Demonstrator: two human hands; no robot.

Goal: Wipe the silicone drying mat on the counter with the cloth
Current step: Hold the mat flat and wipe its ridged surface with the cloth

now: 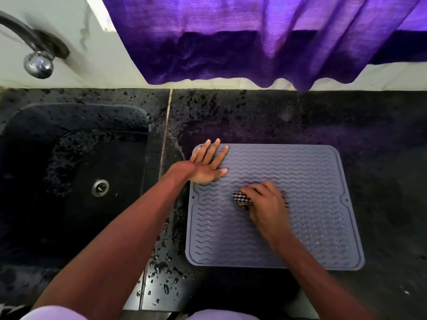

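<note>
You see a matt grey-blue silicone mat (300, 181), its face ribbed with raised wavy lines and beaded with small drops near its right side. The cloth (241, 198) under your right hand (265, 204) is woven, in a black-and-white check. The surface (381, 135) is dark speckled polished stone, glossy where water drops sit on it. The sink (46, 169) looks like the same dark stone. The tap (38, 63) and drain (100, 187) are shiny metal. The purple curtain (254, 38) is thin slubbed fabric.
</note>
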